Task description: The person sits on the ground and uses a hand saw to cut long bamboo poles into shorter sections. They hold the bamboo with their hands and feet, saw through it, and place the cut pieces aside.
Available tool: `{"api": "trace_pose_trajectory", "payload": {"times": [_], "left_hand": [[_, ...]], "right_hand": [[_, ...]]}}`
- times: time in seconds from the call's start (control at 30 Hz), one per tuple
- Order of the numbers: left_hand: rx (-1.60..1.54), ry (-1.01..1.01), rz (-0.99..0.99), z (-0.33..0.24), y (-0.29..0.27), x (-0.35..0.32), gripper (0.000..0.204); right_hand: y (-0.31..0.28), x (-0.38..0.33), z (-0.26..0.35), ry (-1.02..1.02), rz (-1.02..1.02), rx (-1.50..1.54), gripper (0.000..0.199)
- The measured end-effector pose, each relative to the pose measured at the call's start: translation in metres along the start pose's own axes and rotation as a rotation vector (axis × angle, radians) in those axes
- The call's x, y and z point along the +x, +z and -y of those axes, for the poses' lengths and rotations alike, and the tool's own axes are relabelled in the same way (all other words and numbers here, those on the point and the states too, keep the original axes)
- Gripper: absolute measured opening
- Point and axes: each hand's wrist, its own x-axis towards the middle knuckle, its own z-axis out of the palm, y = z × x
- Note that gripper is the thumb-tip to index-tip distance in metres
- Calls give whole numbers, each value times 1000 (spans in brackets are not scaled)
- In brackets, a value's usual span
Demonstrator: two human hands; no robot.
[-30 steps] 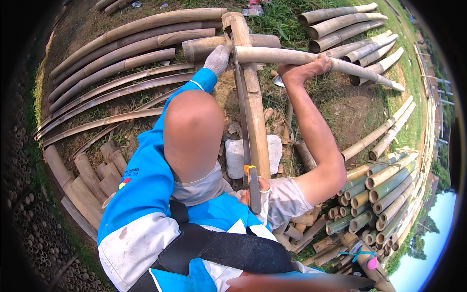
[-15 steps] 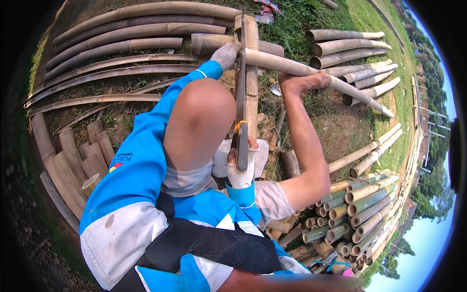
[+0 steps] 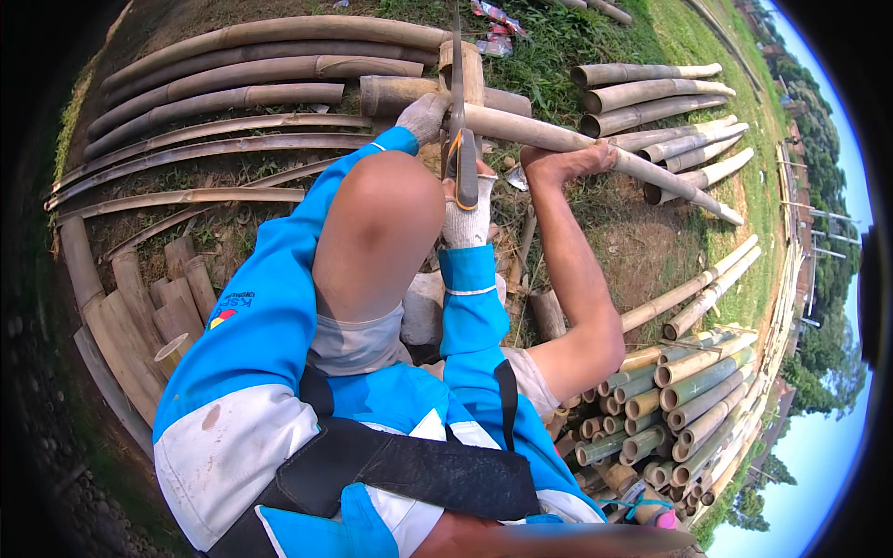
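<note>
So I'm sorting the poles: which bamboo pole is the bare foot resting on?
The long pale pole lying slantwise across the short log; the foot presses on it. The others lie untouched.

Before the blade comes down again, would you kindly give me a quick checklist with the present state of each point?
1. Right hand gripping the blade by its handle: ok.
2. Left hand steadying the bamboo pole: ok.
3. Left hand's distance from the blade: not ok, very close.
4. Bare foot pinning the pole: ok, though unprotected.
5. Where the blade meets the pole: cannot tell.
</note>
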Motion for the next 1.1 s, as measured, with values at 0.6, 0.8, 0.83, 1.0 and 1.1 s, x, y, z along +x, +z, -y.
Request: {"api": "trace_pose_trajectory", "payload": {"times": [0.6, 0.8, 0.83, 1.0, 1.1], "left_hand": [[-123, -88, 66, -1, -13, 3, 32], [-435, -394, 89, -16, -22, 3, 43], [-290, -238, 24, -17, -24, 3, 42], [-216, -134, 22, -12, -28, 10, 31], [-306, -282, 121, -11, -22, 8, 31]], "right_hand": [[3, 27, -16, -305, -70, -244, 56], [-74, -214, 6, -109, -39, -324, 61], [-80, -232, 17, -143, -43, -217, 60], [-61, -136, 47, -58, -12, -110, 53], [-17, -2, 8, -230, 0, -153, 52]]}}
